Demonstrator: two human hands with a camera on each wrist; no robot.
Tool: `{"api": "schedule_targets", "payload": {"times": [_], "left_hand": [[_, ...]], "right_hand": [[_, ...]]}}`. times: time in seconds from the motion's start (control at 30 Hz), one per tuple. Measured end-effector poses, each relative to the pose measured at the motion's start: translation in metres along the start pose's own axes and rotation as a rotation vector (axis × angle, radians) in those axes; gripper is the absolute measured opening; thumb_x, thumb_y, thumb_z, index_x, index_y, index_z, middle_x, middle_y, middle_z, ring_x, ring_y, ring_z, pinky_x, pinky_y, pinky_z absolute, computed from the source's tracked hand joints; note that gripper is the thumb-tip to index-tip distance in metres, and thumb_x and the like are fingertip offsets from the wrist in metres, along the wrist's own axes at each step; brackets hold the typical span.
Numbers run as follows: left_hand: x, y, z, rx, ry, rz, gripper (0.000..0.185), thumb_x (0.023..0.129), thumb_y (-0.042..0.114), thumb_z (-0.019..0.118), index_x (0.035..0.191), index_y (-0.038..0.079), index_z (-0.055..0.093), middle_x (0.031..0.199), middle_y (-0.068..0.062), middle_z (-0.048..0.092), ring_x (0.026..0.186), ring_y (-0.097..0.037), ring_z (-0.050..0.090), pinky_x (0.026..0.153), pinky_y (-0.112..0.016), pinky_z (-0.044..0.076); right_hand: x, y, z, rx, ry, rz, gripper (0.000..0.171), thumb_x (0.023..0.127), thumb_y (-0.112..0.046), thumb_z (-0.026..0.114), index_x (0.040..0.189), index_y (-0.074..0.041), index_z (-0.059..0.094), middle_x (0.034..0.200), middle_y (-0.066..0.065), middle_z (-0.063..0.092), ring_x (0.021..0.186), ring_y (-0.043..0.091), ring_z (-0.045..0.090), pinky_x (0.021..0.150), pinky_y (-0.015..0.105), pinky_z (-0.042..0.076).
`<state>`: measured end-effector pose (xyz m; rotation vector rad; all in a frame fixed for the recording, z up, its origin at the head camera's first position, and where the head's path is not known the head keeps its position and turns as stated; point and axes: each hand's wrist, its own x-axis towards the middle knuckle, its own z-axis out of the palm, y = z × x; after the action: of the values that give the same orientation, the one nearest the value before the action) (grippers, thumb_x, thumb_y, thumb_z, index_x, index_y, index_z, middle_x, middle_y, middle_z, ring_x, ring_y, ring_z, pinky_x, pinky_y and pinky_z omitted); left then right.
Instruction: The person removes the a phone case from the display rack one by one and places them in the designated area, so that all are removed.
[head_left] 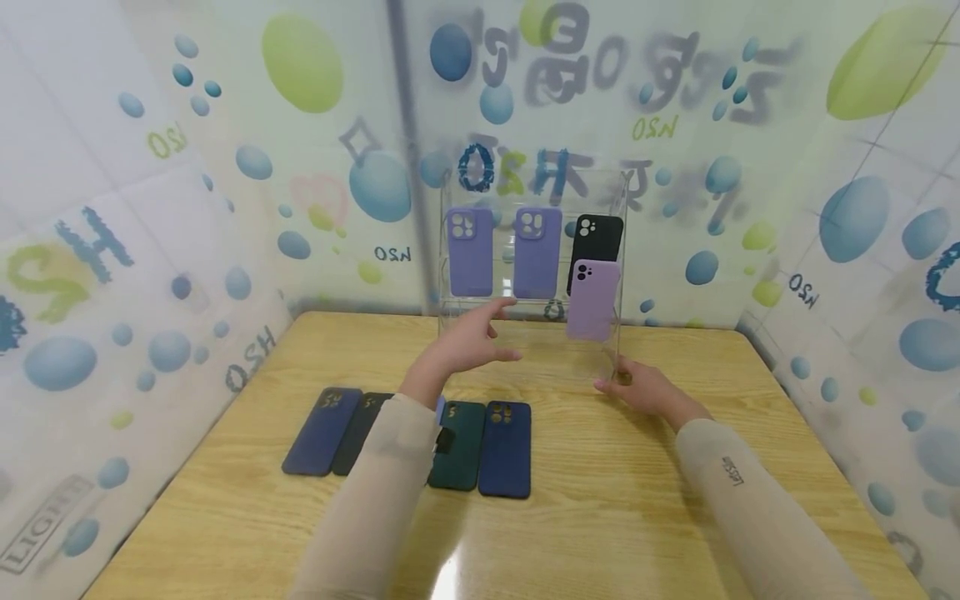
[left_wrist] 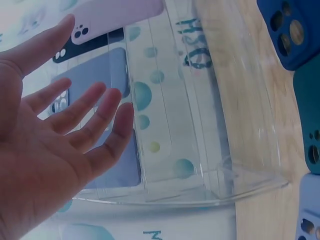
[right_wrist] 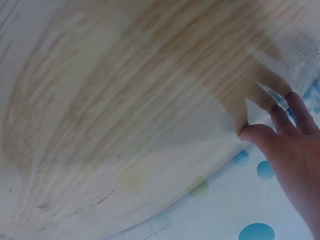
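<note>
A clear acrylic display stand stands at the back of the table. On its upper tier lean a purple phone case, a second purple phone case and a black phone case. A lilac phone case is one tier lower, on the right, overlapping the black one. My left hand hovers in front of the stand, fingers spread and holding nothing; the left wrist view shows its palm. My right hand grips the stand's lower right corner, thumb in front; in the right wrist view its thumb is low by the tabletop.
On the wooden table, front left, several phone cases lie in a row: a navy case, a dark case, a dark green case and a blue case. My left sleeve partly covers the row. Patterned curtains surround the table.
</note>
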<state>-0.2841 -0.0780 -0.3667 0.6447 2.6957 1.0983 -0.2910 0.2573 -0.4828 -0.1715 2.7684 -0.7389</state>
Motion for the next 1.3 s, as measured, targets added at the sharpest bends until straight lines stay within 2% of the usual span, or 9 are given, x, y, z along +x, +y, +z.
{"api": "schedule_targets", "payload": {"times": [0.2, 0.43, 0.67, 0.87, 1.1, 1.3], "left_hand": [[0.012, 0.013, 0.002, -0.037, 0.033, 0.040, 0.084, 0.086, 0.037, 0.075, 0.154, 0.032, 0.027, 0.149, -0.004, 0.044, 0.131, -0.031, 0.051, 0.097, -0.047, 0.051], [0.035, 0.029, 0.007, -0.051, 0.117, 0.092, 0.085, 0.087, 0.038, 0.074, 0.155, 0.031, 0.024, 0.148, -0.007, 0.045, 0.117, -0.024, 0.055, 0.091, -0.042, 0.052], [0.061, 0.045, 0.017, -0.100, 0.181, 0.099, 0.082, 0.089, 0.034, 0.073, 0.155, 0.033, 0.024, 0.145, -0.005, 0.045, 0.118, -0.024, 0.055, 0.090, -0.040, 0.052], [0.079, 0.058, 0.031, -0.074, 0.233, 0.114, 0.078, 0.090, 0.030, 0.072, 0.154, 0.030, 0.028, 0.139, -0.005, 0.045, 0.109, -0.022, 0.055, 0.084, -0.035, 0.052], [0.094, 0.058, 0.051, -0.120, 0.266, 0.074, 0.077, 0.090, 0.029, 0.072, 0.153, 0.035, 0.028, 0.144, -0.005, 0.041, 0.119, -0.027, 0.056, 0.090, -0.038, 0.055], [0.102, 0.058, 0.059, -0.037, 0.284, 0.050, 0.081, 0.089, 0.033, 0.073, 0.154, 0.034, 0.025, 0.154, -0.003, 0.034, 0.131, -0.024, 0.050, 0.102, -0.043, 0.049]], "right_hand": [[0.000, -0.001, 0.000, -0.002, -0.009, -0.011, 0.097, 0.090, -0.070, 0.048, 0.158, -0.008, 0.015, 0.157, 0.025, 0.028, 0.144, 0.050, 0.021, 0.114, 0.065, 0.022], [-0.001, -0.002, 0.000, -0.007, -0.004, -0.038, 0.095, 0.092, -0.066, 0.049, 0.157, -0.005, 0.016, 0.155, 0.027, 0.031, 0.143, 0.051, 0.024, 0.113, 0.066, 0.023], [0.001, 0.001, 0.002, 0.005, 0.008, -0.072, 0.088, 0.093, -0.060, 0.054, 0.155, -0.004, 0.024, 0.153, 0.027, 0.035, 0.142, 0.049, 0.030, 0.112, 0.066, 0.026], [0.001, 0.001, 0.001, 0.021, 0.017, -0.080, 0.087, 0.094, -0.058, 0.055, 0.154, -0.001, 0.027, 0.152, 0.028, 0.037, 0.140, 0.050, 0.031, 0.111, 0.066, 0.029], [0.003, 0.004, 0.001, 0.013, 0.016, -0.072, 0.088, 0.093, -0.059, 0.054, 0.154, -0.001, 0.026, 0.152, 0.027, 0.037, 0.141, 0.049, 0.031, 0.112, 0.064, 0.028], [0.003, 0.002, 0.000, 0.000, 0.016, -0.072, 0.089, 0.094, -0.060, 0.053, 0.154, 0.001, 0.025, 0.152, 0.029, 0.036, 0.141, 0.049, 0.031, 0.112, 0.064, 0.028]]}}
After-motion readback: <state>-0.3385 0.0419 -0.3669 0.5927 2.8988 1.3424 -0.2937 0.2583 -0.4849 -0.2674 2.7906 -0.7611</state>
